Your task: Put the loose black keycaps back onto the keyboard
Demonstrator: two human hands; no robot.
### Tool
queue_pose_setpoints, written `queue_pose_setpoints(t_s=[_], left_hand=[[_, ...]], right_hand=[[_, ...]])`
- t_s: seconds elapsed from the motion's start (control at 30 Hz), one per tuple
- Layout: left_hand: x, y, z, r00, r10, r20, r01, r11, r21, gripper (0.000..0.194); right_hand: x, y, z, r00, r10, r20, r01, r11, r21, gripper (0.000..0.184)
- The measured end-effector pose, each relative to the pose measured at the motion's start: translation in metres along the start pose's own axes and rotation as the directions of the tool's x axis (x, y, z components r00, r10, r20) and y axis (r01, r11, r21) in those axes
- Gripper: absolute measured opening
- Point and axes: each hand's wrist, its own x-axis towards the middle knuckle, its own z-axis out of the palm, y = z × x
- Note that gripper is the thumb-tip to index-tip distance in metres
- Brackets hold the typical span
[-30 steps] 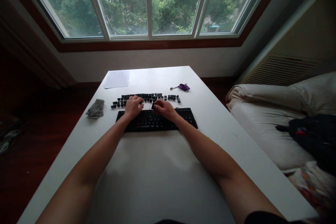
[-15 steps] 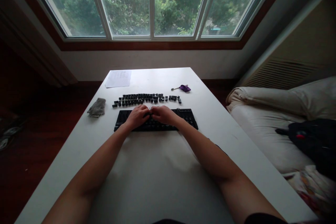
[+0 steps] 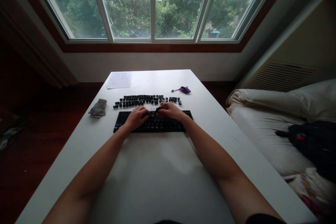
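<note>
A black keyboard (image 3: 153, 126) lies across the white table before me. My left hand (image 3: 137, 117) bears down on its upper left part, fingers bent over the far edge and thumb toward the middle. At the keyboard's back edge, my right hand (image 3: 169, 110) is closed in a pinch on a small, thin, pale tool that looks like a wire keycap puller (image 3: 164, 104). A dark keycap (image 3: 157, 109) shows by its fingertips; whether the tool grips it I cannot tell. Loose black keycaps (image 3: 133, 100) stand in rows just behind the keyboard.
A grey cloth (image 3: 98, 108) lies left of the keycaps. Farther back are a printed paper sheet (image 3: 119, 80) and a purple item (image 3: 185, 90) beside a small brush (image 3: 175, 90). A couch (image 3: 254, 126) with a black bag (image 3: 312, 140) stands to the right.
My right hand has lifted slightly and shifted right, away from the left hand; a dark keycap now shows at its fingertips. My left hand stays on the keyboard.
</note>
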Motion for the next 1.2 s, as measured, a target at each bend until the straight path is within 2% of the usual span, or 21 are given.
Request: queue_pose_setpoints(t_s=[0.13,0.23,0.4,0.57,0.7,0.77,0.87,0.97,1.07,1.2], left_hand=[[-0.001,0.005,-0.001,0.997,-0.029,-0.065,0.019,0.988,-0.154,0.026],[0.000,0.007,0.000,0.995,-0.064,-0.076,0.039,0.956,-0.290,0.035],[0.002,0.012,0.004,0.991,-0.091,-0.101,0.048,0.930,-0.364,0.032],[0.002,0.019,0.001,0.995,-0.007,-0.102,-0.022,0.959,-0.281,0.035],[0.002,0.021,0.002,0.993,0.117,-0.022,-0.119,0.987,-0.109,0.033],[0.002,0.021,0.003,0.985,0.173,0.016,-0.172,0.985,-0.025,0.028],[0.002,0.023,0.005,0.980,0.198,0.035,-0.199,0.979,0.033,0.024],[0.002,0.026,0.005,0.980,0.197,0.006,-0.197,0.980,0.005,0.023],[0.004,0.031,0.005,0.980,0.188,-0.070,-0.194,0.976,-0.095,0.021],[0.013,0.030,0.004,0.980,0.108,-0.168,-0.145,0.963,-0.225,0.019]], right_hand=[[0.002,-0.004,0.003,0.995,-0.071,-0.066,0.070,0.997,-0.012,0.023],[0.004,-0.004,0.006,0.987,-0.115,-0.110,0.110,0.993,-0.051,0.021],[0.005,-0.004,0.009,0.983,-0.132,-0.129,0.130,0.991,-0.018,0.019],[0.005,-0.004,0.012,0.984,0.004,-0.178,0.003,0.999,0.035,0.016],[0.005,-0.002,0.011,0.971,0.148,-0.190,-0.130,0.986,0.108,0.013],[0.005,-0.001,0.011,0.966,0.170,-0.195,-0.151,0.982,0.109,0.011],[0.005,-0.002,0.011,0.965,0.187,-0.186,-0.171,0.980,0.099,0.010],[0.005,-0.002,0.011,0.962,0.202,-0.183,-0.190,0.978,0.083,0.009],[0.006,-0.002,0.011,0.954,0.220,-0.204,-0.210,0.975,0.071,0.007],[0.005,-0.001,0.010,0.933,0.277,-0.230,-0.263,0.961,0.091,0.005]])
